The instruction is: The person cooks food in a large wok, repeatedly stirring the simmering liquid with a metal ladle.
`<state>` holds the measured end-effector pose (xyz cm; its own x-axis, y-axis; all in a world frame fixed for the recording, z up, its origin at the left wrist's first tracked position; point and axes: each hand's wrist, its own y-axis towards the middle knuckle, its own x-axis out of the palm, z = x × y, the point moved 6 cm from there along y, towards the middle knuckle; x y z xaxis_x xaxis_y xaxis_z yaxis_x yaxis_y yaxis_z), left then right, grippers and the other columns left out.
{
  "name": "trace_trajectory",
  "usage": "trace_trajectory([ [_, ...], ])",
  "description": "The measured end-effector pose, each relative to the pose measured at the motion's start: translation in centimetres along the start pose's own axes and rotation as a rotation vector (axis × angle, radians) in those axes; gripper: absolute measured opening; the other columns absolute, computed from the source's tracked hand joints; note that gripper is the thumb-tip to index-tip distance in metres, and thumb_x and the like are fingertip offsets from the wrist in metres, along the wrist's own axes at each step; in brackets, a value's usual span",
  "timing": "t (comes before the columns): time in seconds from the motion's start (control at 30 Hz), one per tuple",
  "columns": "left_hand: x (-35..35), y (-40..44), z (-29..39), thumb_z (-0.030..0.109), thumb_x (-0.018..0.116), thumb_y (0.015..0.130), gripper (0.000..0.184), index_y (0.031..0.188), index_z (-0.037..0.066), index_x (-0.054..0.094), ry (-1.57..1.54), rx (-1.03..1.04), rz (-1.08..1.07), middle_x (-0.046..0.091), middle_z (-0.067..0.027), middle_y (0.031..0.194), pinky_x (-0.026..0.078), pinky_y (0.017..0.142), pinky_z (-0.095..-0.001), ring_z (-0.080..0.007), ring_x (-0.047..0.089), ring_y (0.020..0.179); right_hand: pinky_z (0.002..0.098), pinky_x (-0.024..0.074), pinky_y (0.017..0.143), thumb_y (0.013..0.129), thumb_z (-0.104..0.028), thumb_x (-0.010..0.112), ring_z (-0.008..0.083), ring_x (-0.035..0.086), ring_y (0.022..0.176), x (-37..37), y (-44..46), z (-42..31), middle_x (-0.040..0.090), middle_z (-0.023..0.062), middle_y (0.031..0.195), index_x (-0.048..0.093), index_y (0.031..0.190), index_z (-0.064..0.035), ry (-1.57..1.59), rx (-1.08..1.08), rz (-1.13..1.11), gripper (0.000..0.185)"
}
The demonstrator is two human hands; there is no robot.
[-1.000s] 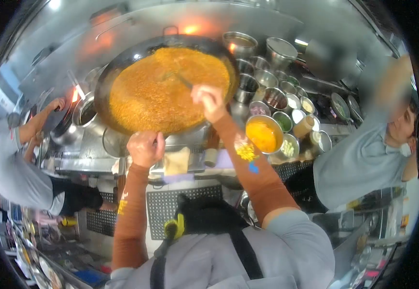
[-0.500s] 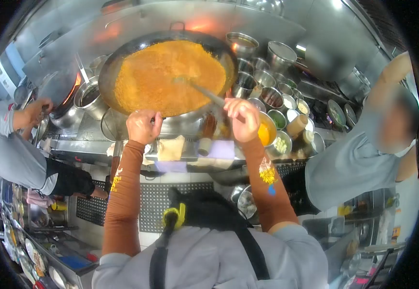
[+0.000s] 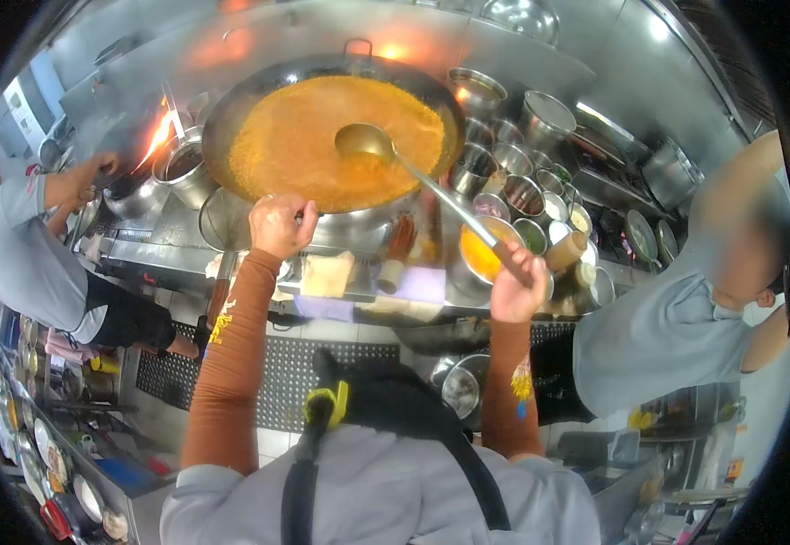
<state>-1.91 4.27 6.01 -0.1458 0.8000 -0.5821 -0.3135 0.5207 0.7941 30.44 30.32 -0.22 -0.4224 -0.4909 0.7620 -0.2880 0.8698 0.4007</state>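
A large black wok (image 3: pixel 220 136) holds orange-brown food (image 3: pixel 304 127). My right hand (image 3: pixel 516 289) is closed round the wooden end of a long ladle (image 3: pixel 440 193), right of the wok's front. The ladle's bowl (image 3: pixel 365 140) is over the food near the wok's middle. At the wok's near rim, my left hand (image 3: pixel 282 225) is a fist; the thing inside it is mostly hidden, with only a dark end showing by the thumb. A folded cream cloth (image 3: pixel 327 274) lies on the counter below the wok.
Several metal containers stand right of the wok, among them an orange-filled bowl (image 3: pixel 476 255) and a lidded pot (image 3: pixel 547 116). A brush (image 3: pixel 401 243) lies on the counter. One co-worker (image 3: pixel 40 245) stands left by a flaming wok; another (image 3: pixel 658 291) is at right with an arm raised.
My right hand has moved right and toward me, and the ladle's bowl has come up into sight above the food. My left hand has stayed near the wok's rim, still closed.
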Motion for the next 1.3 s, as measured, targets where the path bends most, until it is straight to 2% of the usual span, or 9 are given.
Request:
trace_trajectory([
  [0.23,0.1,0.3,0.1,0.020,0.071,0.084,0.027,0.062,0.010,0.061,-0.001,0.000,-0.016,0.059,-0.0119,0.062,0.048,0.058,-0.0464,-0.0358,0.060,0.059,0.0536,0.0410,0.115,0.100,-0.019,0.058,0.0353,0.064,0.121,-2.5,-1.3,0.9,0.073,0.0171,0.107,0.062,0.083,-0.0091,0.064,0.030,-0.007,0.021],
  [0.53,0.5,0.2,-0.2,0.019,0.071,0.085,0.024,0.064,0.010,0.061,0.021,0.013,-0.031,0.059,-0.0125,0.063,0.047,0.058,-0.0468,-0.0358,0.060,0.060,0.0547,0.0452,0.113,0.102,-0.022,0.058,0.0352,0.064,0.124,-1.1,-2.7,0.8,0.072,0.0198,0.121,0.067,0.090,-0.0040,0.095,0.151,-0.044,0.024],
  [0.73,0.5,0.3,0.0,0.019,0.072,0.084,0.025,0.063,0.010,0.060,0.013,0.039,-0.011,0.058,-0.0130,0.063,0.046,0.057,-0.0471,-0.0366,0.059,0.059,0.0451,0.0445,0.115,0.095,-0.001,0.065,0.0318,0.061,0.132,-3.0,-4.0,-0.1,0.068,0.0240,0.134,0.072,0.118,0.0056,-0.455,0.230,-0.051,0.024],
  [0.87,0.6,0.5,-0.1,0.018,0.072,0.083,0.027,0.062,0.010,0.058,0.007,0.033,-0.003,0.056,-0.0128,0.062,0.045,0.056,-0.0472,-0.0367,0.058,0.058,0.0388,0.0490,0.110,0.091,-0.003,0.072,0.0280,0.065,0.128,1.4,-3.3,-2.0,0.069,0.0215,0.134,0.073,0.120,0.0054,-1.192,0.159,-0.446,0.031],
  [0.9,0.6,0.5,-0.1,0.018,0.072,0.083,0.027,0.061,0.010,0.057,0.009,0.036,-0.001,0.056,-0.0127,0.061,0.045,0.055,-0.0473,-0.0367,0.058,0.057,0.0378,0.0546,0.099,0.088,-0.006,0.071,0.0292,0.071,0.115,2.9,-3.0,-1.9,0.073,0.0218,0.121,0.067,0.132,0.0031,-1.348,0.000,-0.607,0.045],
  [1.0,0.5,0.4,0.0,0.016,0.072,0.082,0.030,0.060,0.010,0.053,0.005,0.046,0.014,0.055,-0.0125,0.061,0.044,0.054,-0.0471,-0.0364,0.057,0.056,0.0408,0.0568,0.088,0.087,-0.004,0.067,0.0319,0.073,0.101,5.1,-3.0,0.2,0.072,0.0236,0.106,0.055,0.146,0.0009,-1.773,0.079,-0.843,0.061],
  [1.03,0.4,0.5,0.1,0.016,0.072,0.082,0.031,0.059,0.010,0.052,0.003,0.052,0.023,0.055,-0.0124,0.060,0.044,0.053,-0.0470,-0.0363,0.057,0.055,0.0411,0.0553,0.076,0.086,-0.002,0.062,0.0304,0.069,0.081,5.2,-3.1,1.4,0.067,0.0202,0.086,0.045,0.154,-0.0014,-1.754,-0.115,-0.850,0.070],
  [1.17,0.2,0.6,0.0,0.014,0.072,0.080,0.029,0.059,0.012,0.054,-0.028,0.045,0.021,0.054,-0.0113,0.059,0.044,0.052,-0.0462,-0.0349,0.057,0.054,0.0301,0.0470,0.061,0.089,-0.001,0.060,0.0148,0.055,0.059,1.3,-1.2,7.3,0.057,0.0061,0.071,0.045,0.155,-0.0016,-1.205,0.390,-0.566,0.067],
  [1.3,0.1,0.9,0.1,0.015,0.073,0.078,0.025,0.059,0.012,0.056,-0.012,0.076,0.026,0.056,-0.0087,0.059,0.045,0.053,-0.0434,-0.0318,0.058,0.054,0.0275,0.0467,0.056,0.091,0.000,0.060,0.0098,0.056,0.060,6.1,4.3,10.4,0.061,-0.0006,0.076,0.036,0.162,-0.0085,-1.009,0.617,-0.457,0.075],
])
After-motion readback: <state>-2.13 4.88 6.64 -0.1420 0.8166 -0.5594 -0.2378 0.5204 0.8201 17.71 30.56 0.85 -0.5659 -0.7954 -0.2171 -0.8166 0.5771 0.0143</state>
